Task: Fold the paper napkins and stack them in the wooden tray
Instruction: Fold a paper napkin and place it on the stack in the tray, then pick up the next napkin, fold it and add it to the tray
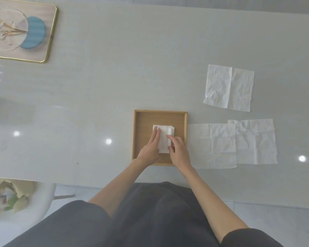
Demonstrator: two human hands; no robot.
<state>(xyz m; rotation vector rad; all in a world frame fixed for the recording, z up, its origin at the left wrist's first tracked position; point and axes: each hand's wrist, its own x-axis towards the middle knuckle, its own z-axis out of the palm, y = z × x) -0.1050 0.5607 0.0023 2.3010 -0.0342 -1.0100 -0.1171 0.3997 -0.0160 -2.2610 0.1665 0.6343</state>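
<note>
Wooden tray sits on pale table, near its front edge. Folded napkins lie stacked in tray's middle, slightly offset. Left hand lies flat on stack's left side, fingers straight and together, pressing down, tips near the stack's far left corner. Right hand at stack's right edge: index finger extended onto the top napkin, thumb against the near right corner, other fingers curled; a pinch is not clear. Three unfolded napkins right of tray: two overlapping, the nearer one just beside the tray; third farther back, apart. Gold-rimmed tray with glassware at far left.
</note>
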